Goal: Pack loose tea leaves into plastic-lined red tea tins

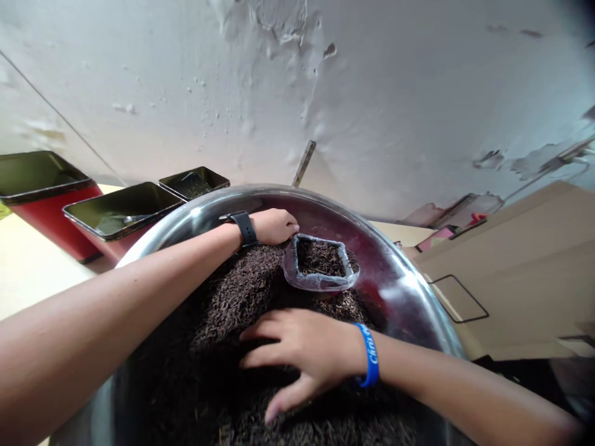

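Note:
A large steel basin [409, 291] holds a heap of dark loose tea leaves [223, 310]. A clear plastic bag [320, 280], partly filled with the leaves, stands open in the heap at the far side. My left hand [274, 226], with a black watch on the wrist, is closed on the bag's left edge. My right hand [297, 353], with a blue wristband, lies on the leaves with its fingers spread, just in front of the bag.
Three open red tins [51, 210] [123, 210] [195, 181] stand in a row at the left on a pale table. Flat brown cardboard [525, 272] lies at the right. A peeling white wall [297, 80] rises behind the basin.

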Available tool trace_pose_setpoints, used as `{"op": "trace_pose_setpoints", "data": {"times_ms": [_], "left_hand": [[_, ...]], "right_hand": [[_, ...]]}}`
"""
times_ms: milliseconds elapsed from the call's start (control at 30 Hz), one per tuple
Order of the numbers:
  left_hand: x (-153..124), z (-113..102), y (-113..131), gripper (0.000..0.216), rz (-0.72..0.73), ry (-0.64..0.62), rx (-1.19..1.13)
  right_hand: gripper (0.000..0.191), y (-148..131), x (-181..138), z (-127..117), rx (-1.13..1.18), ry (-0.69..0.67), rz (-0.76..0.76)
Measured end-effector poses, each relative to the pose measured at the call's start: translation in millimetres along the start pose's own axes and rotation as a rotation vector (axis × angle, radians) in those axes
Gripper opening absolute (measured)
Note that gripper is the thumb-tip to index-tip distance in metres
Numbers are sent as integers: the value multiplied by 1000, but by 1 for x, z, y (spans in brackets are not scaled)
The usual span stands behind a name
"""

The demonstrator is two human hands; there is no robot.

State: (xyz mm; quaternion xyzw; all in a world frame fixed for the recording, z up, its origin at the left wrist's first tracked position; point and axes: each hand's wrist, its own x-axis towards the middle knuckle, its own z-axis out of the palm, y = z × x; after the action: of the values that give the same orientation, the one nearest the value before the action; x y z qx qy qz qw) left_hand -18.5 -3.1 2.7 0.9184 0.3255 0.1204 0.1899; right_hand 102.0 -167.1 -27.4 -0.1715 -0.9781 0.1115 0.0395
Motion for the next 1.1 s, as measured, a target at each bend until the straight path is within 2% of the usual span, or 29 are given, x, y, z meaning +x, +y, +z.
{"op": "trace_pose_setpoints", "data": {"times_ms": [67, 133, 200, 267, 333, 400, 433, 500, 567, 633, 733, 867, 933, 967, 1000, 1033, 1100], "left_hand": [[0, 1, -1, 38, -1, -7, -4], [0, 0, -1, 38, -20, -14, -25], [1, 2, 0, 38, -66, -34, -82], [2, 5, 1, 42, -172, -90, -210], [2, 11, 2, 48, -331, -200, -392], [1, 17, 4, 54, -455, -316, -573], [0, 19, 5, 56, -487, -353, -648], [-2, 20, 7, 55, -507, -375, -771], [-5, 18, 8, 50, -504, -354, -872], [-7, 14, 10, 39, -481, -329, -949], [-8, 8, 14, 23, -435, -242, -904], [-5, 7, 27, 14, -325, 107, -471], [-3, 8, 32, 13, -233, 290, -310], [-2, 9, 33, 14, -203, 338, -261], [-2, 9, 34, 16, -197, 336, -233], [-2, 9, 33, 19, -211, 282, -224], [-3, 8, 32, 26, -261, 77, -261]], "right_hand": [[56, -2, 4, 13, -19, -47, 10], [54, -1, 5, 14, -38, -55, -19], [42, 3, 2, 0, -38, 3, -38], [28, 11, -8, -25, -19, 171, 43], [21, 26, -24, -51, -4, 447, 311], [24, 47, -45, -70, -46, 645, 704], [27, 59, -56, -75, -38, 671, 874], [36, 81, -75, -78, 180, 569, 1187], [42, 96, -89, -75, 513, 420, 1323], [40, 101, -95, -72, 755, 321, 1278], [34, 100, -95, -72, 841, 307, 1143], [34, 96, -92, -75, 704, 439, 1140], [34, 92, -90, -77, 635, 530, 1132], [34, 89, -88, -78, 631, 550, 1110], [34, 86, -87, -79, 650, 545, 1080], [34, 82, -86, -80, 683, 516, 1054], [38, 75, -84, -83, 742, 429, 1027]]}}
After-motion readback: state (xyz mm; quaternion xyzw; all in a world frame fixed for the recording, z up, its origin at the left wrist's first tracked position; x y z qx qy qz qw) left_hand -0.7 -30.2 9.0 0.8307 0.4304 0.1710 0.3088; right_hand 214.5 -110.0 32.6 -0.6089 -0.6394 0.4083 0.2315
